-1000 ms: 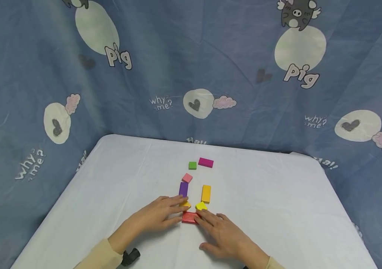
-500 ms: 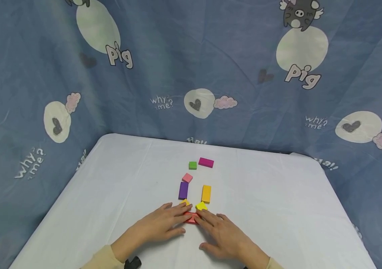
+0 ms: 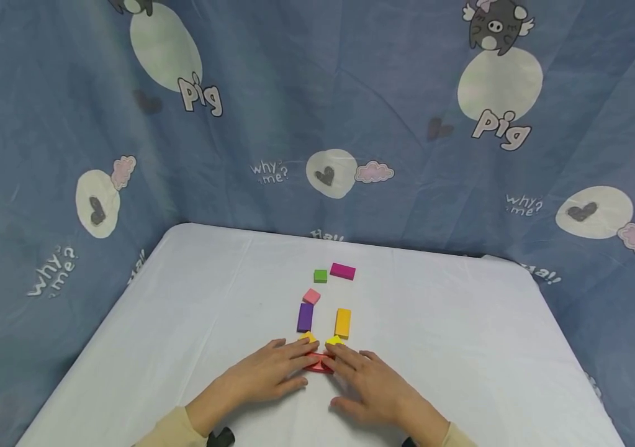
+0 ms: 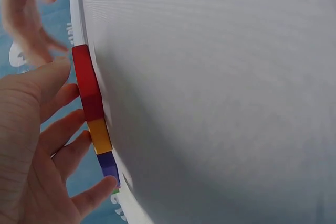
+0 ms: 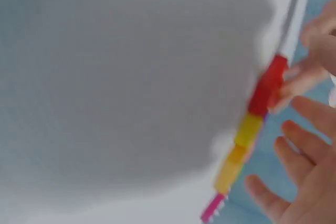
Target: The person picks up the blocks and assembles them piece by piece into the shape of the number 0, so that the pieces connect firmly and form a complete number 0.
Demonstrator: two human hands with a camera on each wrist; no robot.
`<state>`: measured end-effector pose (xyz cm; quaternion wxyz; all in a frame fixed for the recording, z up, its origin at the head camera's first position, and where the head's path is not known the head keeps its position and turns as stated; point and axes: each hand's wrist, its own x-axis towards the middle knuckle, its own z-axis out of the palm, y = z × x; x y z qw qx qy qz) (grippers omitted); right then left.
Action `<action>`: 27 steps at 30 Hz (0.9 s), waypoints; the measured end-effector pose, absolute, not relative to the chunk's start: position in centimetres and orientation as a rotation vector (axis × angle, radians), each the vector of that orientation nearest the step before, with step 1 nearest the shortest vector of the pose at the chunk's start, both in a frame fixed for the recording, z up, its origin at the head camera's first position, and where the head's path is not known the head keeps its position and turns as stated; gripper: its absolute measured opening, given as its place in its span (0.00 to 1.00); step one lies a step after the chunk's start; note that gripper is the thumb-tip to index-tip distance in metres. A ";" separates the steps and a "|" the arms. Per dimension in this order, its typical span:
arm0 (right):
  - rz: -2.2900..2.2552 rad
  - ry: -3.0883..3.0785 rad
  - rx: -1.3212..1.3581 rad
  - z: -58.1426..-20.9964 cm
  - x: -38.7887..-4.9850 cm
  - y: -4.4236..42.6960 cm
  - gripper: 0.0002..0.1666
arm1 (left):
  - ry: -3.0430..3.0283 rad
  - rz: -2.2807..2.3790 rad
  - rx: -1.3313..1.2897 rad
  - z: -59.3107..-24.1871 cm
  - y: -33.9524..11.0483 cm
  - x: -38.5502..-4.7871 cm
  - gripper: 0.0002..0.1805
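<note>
My left hand [image 4: 37, 166] comes in from the lower left, fingers spread apart and reaching towards a row of blocks. At the upper end lies the red block [image 4: 88, 82], its far end just beside my thumb tip; end to end with it sits the orange block [image 4: 101, 137], then the purple block [image 4: 107, 164], partly covered by my little finger, and a sliver of green block [image 4: 115, 191]. My right hand [image 4: 26, 22] shows blurred above. White tablecloth [image 4: 220, 93] fills the right.
</note>
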<state>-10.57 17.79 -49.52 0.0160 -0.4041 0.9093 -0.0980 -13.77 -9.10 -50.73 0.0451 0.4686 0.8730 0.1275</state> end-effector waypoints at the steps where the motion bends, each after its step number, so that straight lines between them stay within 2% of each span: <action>1: -0.342 2.842 -1.250 -49.2 -10.9 17.9 0.40 | 2.671 0.388 1.435 -50.8 -9.1 -13.8 0.27; 7: -0.535 2.988 -1.125 -47.7 -13.7 19.0 0.34 | 2.685 0.379 1.422 -50.8 -9.1 -13.7 0.27; 15: -0.650 3.063 -0.832 -49.3 -16.8 20.6 0.31 | 2.662 0.389 1.384 -50.6 -9.1 -13.5 0.28; 27: -0.485 3.008 -0.797 -49.5 -19.5 20.4 0.29 | 2.658 0.345 1.343 -50.4 -8.9 -13.5 0.28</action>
